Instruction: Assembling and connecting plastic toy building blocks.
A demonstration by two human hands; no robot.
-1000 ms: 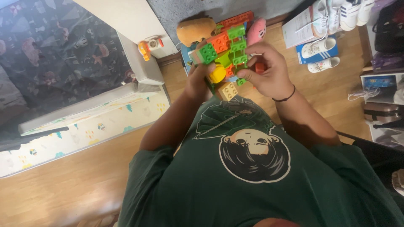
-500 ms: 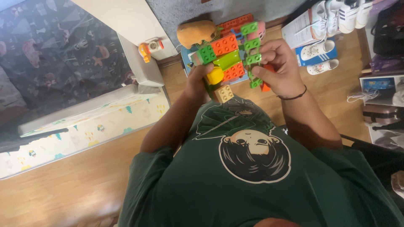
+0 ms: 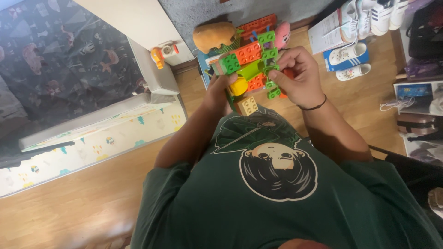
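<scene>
- We've got the block build (image 3: 249, 69) up in front of our chest, above the wood floor (image 3: 69, 216), both hands on it.
- Our left hand (image 3: 220, 90) grips the build's left side, fingers curled shut around it just under the green block (image 3: 229, 63) and beside the yellow piece (image 3: 239, 85).
- Our right hand (image 3: 297, 76) clamps the right side, fingertips (image 3: 273, 74) pinched on the column of small green blocks (image 3: 270, 64), a black band at the wrist.
- Orange blocks (image 3: 248, 53) sit in the middle of the build, a tan block (image 3: 249, 105) at its near end, close to our green shirt (image 3: 277, 184).
- Far beyond the build: a brown plush (image 3: 214, 36) on the left, a pink toy (image 3: 282, 34) to the right.
- Off to the far right, white shoes (image 3: 350, 62) on the floor; left of us, a patterned play mat (image 3: 92, 143).
</scene>
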